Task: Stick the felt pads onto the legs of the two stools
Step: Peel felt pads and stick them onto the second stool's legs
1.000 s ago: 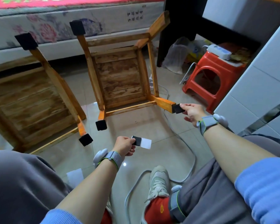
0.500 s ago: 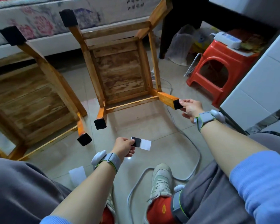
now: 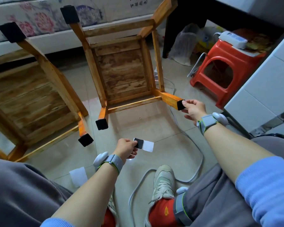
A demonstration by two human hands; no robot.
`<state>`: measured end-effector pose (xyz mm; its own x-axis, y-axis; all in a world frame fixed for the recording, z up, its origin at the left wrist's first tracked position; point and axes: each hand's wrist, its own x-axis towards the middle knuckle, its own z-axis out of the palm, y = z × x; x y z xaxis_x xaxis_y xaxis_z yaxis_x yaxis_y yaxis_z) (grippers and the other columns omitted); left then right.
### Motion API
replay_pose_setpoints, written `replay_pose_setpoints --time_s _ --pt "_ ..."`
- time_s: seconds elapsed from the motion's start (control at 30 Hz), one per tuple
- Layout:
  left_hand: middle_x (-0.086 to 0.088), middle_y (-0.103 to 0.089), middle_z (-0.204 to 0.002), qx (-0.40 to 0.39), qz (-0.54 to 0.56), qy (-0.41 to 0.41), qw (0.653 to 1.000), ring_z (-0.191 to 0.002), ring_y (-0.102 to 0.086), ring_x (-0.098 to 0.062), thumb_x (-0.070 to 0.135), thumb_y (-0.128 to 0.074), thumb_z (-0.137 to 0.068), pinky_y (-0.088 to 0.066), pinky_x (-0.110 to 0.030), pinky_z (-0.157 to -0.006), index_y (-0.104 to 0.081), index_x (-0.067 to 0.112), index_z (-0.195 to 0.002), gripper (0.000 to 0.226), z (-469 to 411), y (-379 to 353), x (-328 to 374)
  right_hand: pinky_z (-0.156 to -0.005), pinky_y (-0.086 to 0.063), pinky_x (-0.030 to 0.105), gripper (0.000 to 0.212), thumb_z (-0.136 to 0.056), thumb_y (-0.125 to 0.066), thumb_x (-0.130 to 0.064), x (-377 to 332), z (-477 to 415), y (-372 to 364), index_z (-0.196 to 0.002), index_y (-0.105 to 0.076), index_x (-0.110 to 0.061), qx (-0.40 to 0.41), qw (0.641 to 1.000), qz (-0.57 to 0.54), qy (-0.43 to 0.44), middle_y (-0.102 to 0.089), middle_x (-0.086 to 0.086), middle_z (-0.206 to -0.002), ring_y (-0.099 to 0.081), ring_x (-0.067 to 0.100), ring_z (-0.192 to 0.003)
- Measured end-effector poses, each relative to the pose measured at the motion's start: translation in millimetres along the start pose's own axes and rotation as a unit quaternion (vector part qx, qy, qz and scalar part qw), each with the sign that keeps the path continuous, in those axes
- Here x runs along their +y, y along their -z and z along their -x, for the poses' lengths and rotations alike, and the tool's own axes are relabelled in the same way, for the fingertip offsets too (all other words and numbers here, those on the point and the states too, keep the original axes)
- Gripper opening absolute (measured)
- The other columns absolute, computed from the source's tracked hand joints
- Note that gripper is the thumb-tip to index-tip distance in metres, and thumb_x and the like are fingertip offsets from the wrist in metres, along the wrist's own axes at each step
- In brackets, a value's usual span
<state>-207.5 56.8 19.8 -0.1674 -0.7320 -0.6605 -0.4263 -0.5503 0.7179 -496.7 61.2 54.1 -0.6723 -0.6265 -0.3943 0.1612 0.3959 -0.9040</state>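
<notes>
nearest the camera: grey trouser legs, blue sleeves and a pale sneaker (image 3: 163, 181) on the tiled floor (image 3: 154, 128), with a grey cable (image 3: 197, 166) looping past the shoe. a bare white backing sheet (image 3: 78, 176) lies flat on the floor just beside the left forearm.

middle ground: the left hand (image 3: 127, 148) has its grip pressed together on a backing strip (image 3: 146, 145), thumb and fingers pinching the end that carries one black felt pad (image 3: 139, 143); the white remainder of the strip sticks out to the right, held clear of the floor. the right hand (image 3: 193, 108) reaches to the near right leg (image 3: 170, 99) of the second stool (image 3: 121, 71); its fingertips (image 3: 184, 104) pinch the black pad (image 3: 180, 105) seated on that leg's end face.

both wooden stools lie tipped over, undersides toward the camera. the second stool shows black pads on its near left leg end (image 3: 102, 124) and its far left leg end (image 3: 70, 14); its far right leg end runs out of view at the top. the first stool (image 3: 28, 95), to the left, shows black pads on a near leg end (image 3: 86, 140) and a far leg end (image 3: 11, 32).

background: a red plastic stool (image 3: 223, 71) carrying a white device (image 3: 232, 39), a clear plastic bag (image 3: 185, 45), a dark furniture leg (image 3: 170, 30), a flowered mattress (image 3: 47, 18) along the top edge, and a white tiled wall (image 3: 261, 82) at right.
</notes>
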Motion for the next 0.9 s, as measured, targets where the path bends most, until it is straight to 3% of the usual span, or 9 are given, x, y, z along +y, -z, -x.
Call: replay_pose_setpoints --time_s 0.17,0.37,0.53,0.7,0.8,0.9 --pt "-0.009 -0.054 -0.062 0.000 0.001 0.004 1.000 -0.042 -0.048 -0.016 0.013 -0.053 -0.095 -0.041 -0.019 -0.040 -0.053 0.008 -0.073 0.022 1 -1 1 -0.056 -0.044 0.026 0.020 -0.088 -0.070 -0.021 3 4 -5 -0.102 -0.058 -0.015 -0.009 1.000 0.006 0.018 -0.066 0.009 -0.104 -0.065 0.022 -0.084" --pt "-0.008 -0.054 -0.062 0.003 -0.005 0.004 1.000 -0.035 -0.049 -0.010 0.014 -0.052 -0.096 -0.041 -0.018 -0.041 -0.052 0.010 -0.071 0.025 2 3 0 -0.057 -0.042 0.026 0.024 -0.085 -0.073 -0.024 8 4 -2 -0.103 -0.060 -0.016 -0.011 1.000 0.024 0.003 -0.067 0.006 -0.104 -0.066 0.022 -0.085" --pt "-0.008 -0.055 -0.062 0.007 0.000 0.006 1.000 -0.031 -0.049 -0.007 0.014 -0.052 -0.096 -0.042 -0.019 -0.041 -0.052 0.010 -0.073 0.024 3 5 -1 -0.056 -0.039 0.023 0.012 -0.088 -0.070 -0.020 14 7 4 -0.097 -0.063 -0.024 -0.034 0.999 0.009 -0.023 -0.069 0.004 -0.104 -0.067 0.013 -0.076" --pt "-0.010 -0.054 -0.063 0.004 0.014 0.000 1.000 -0.039 -0.049 -0.014 0.011 -0.053 -0.095 -0.041 -0.019 -0.040 -0.052 0.008 -0.071 0.025 4 5 2 -0.055 -0.037 0.023 0.028 -0.088 -0.069 -0.024 17 8 7 -0.115 -0.064 -0.016 -0.031 0.999 0.023 -0.032 -0.070 0.003 -0.100 -0.066 0.011 -0.071" --pt "-0.012 -0.054 -0.062 0.003 0.028 -0.007 1.000 -0.044 -0.049 -0.017 0.008 -0.054 -0.094 -0.042 -0.019 -0.039 -0.052 0.007 -0.069 0.025 5 5 3 -0.055 -0.036 0.023 0.027 -0.086 -0.071 -0.030 18 10 7 -0.108 -0.066 -0.015 -0.017 0.999 0.037 -0.035 -0.071 0.004 -0.096 -0.066 0.012 -0.067" --pt "-0.014 -0.057 -0.063 0.005 0.053 -0.021 0.998 -0.036 -0.051 -0.012 0.003 -0.055 -0.093 -0.044 -0.019 -0.038 -0.053 0.006 -0.074 0.019 7 6 7 -0.054 -0.036 0.022 0.018 -0.087 -0.070 -0.032 17 12 6 -0.097 -0.064 -0.018 -0.011 0.998 0.042 -0.037 -0.070 0.005 -0.091 -0.064 0.013 -0.064"
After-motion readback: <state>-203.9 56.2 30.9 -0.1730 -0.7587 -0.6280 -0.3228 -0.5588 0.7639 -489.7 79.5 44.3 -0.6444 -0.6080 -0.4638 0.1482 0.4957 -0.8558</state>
